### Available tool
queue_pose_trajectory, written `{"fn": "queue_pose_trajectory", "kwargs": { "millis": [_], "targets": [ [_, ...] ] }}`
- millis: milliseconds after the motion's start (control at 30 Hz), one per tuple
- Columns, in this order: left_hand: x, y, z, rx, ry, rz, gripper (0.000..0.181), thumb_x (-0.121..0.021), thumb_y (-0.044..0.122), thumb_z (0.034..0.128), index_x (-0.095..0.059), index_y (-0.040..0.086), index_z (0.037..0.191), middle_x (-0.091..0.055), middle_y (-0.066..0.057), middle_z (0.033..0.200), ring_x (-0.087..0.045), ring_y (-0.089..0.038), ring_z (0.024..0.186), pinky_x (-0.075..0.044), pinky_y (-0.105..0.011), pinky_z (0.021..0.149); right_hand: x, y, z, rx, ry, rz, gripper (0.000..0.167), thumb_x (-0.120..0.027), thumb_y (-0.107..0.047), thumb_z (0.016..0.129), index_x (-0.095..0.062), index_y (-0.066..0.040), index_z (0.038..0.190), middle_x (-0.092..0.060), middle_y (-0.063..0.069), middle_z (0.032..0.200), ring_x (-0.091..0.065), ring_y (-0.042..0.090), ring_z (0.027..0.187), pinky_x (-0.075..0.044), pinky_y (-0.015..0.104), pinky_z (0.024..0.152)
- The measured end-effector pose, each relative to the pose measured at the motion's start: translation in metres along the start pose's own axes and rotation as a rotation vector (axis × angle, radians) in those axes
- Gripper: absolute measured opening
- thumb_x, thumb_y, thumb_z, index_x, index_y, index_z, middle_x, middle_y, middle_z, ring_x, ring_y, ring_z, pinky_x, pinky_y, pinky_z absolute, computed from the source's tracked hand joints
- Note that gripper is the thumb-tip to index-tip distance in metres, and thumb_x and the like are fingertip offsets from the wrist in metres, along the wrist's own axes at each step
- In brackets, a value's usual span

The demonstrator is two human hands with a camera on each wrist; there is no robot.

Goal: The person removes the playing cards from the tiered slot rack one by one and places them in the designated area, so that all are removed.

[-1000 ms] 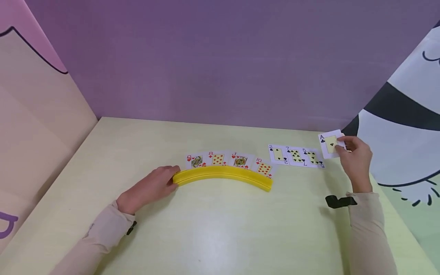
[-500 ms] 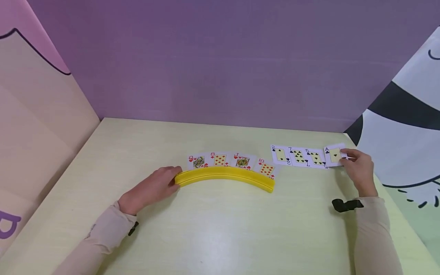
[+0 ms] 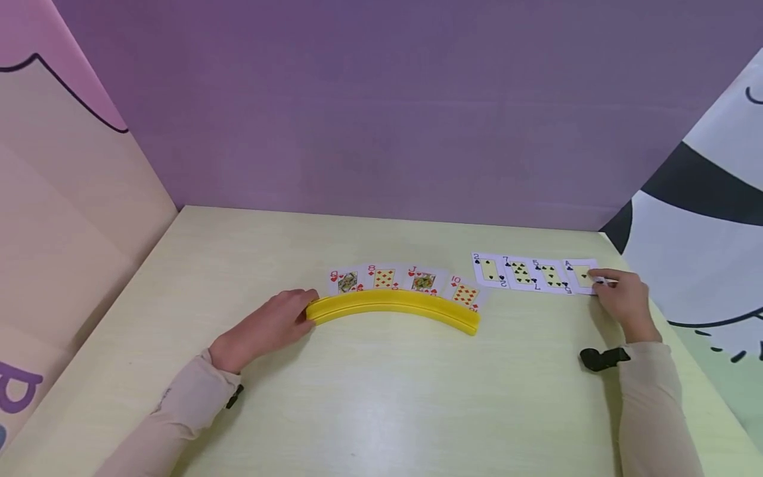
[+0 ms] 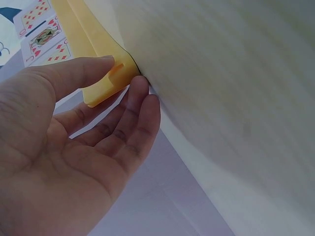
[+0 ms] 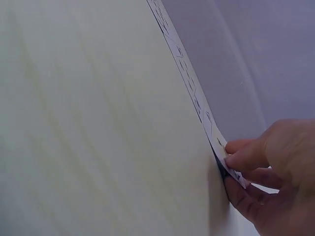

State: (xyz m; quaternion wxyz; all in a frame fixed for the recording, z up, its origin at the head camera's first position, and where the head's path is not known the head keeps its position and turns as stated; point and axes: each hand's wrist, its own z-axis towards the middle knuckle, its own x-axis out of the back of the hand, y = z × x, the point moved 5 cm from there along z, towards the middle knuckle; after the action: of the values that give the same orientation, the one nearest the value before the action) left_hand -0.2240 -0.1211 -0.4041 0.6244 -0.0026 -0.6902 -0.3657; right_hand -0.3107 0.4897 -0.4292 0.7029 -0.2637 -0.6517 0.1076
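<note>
In the head view my left hand (image 3: 265,331) grips the left end of a curved yellow playing card holder (image 3: 387,301). The left wrist view shows the thumb (image 4: 86,73) over that end and the fingers behind and under it. A queen of hearts, an eight of diamonds (image 3: 384,278), a jack of hearts and a ten of diamonds stand fanned in the holder. To the right, my right hand (image 3: 627,303) pinches the right edge of an ace of clubs (image 3: 575,273). In the right wrist view the ace's near end is slightly raised between thumb and fingers.
Left of the ace lie a two of spades (image 3: 489,270), a seven (image 3: 520,271) and a five (image 3: 551,275), side by side in a row. The pale table (image 3: 369,397) meets a purple wall (image 3: 381,119) at the back. Printed panels flank both sides.
My right hand has brought the ace of clubs down and into line at the right end of the row. The left hand keeps its grip on the holder.
</note>
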Motion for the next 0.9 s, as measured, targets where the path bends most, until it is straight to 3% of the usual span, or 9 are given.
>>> {"fn": "queue_pose_trajectory", "kwargs": {
  "millis": [167, 300, 567, 900],
  "targets": [
    [0.000, -0.001, -0.001, 0.007, 0.001, -0.002, 0.010, -0.065, 0.004, 0.0909, -0.058, 0.007, 0.097, -0.051, 0.001, 0.075, -0.047, -0.012, 0.067, -0.045, -0.024, 0.061, -0.003, -0.003, 0.001, 0.000, -0.021, -0.012, 0.042, -0.046, -0.007, 0.097, -0.053, 0.006, 0.136, -0.040, 0.040, 0.138, -0.039, 0.050, 0.112, -0.034, 0.064, 0.091],
    [0.000, 0.000, -0.001, 0.002, 0.002, 0.003, 0.009, -0.065, 0.004, 0.0908, -0.058, 0.007, 0.096, -0.051, 0.001, 0.075, -0.047, -0.012, 0.066, -0.044, -0.024, 0.060, -0.005, -0.004, 0.002, -0.007, -0.036, -0.025, 0.042, -0.045, -0.005, 0.097, -0.053, 0.007, 0.136, -0.038, 0.041, 0.140, -0.037, 0.054, 0.119, -0.031, 0.070, 0.097],
    [0.001, 0.001, -0.001, -0.017, 0.008, 0.017, 0.010, -0.066, 0.004, 0.0908, -0.059, 0.006, 0.097, -0.051, 0.002, 0.075, -0.048, -0.013, 0.067, -0.045, -0.025, 0.061, -0.006, -0.007, 0.001, -0.005, -0.049, -0.058, 0.040, -0.047, -0.008, 0.098, -0.054, 0.008, 0.134, -0.038, 0.040, 0.142, -0.035, 0.059, 0.127, -0.029, 0.071, 0.100],
    [0.000, 0.001, -0.001, -0.022, 0.008, 0.014, 0.010, -0.066, 0.004, 0.0907, -0.058, 0.006, 0.097, -0.050, 0.002, 0.075, -0.047, -0.013, 0.067, -0.045, -0.025, 0.061, -0.004, -0.012, -0.002, -0.009, -0.042, -0.083, 0.040, -0.049, -0.011, 0.097, -0.056, 0.008, 0.131, -0.042, 0.041, 0.137, -0.041, 0.055, 0.119, -0.033, 0.069, 0.095]
  ]
}}
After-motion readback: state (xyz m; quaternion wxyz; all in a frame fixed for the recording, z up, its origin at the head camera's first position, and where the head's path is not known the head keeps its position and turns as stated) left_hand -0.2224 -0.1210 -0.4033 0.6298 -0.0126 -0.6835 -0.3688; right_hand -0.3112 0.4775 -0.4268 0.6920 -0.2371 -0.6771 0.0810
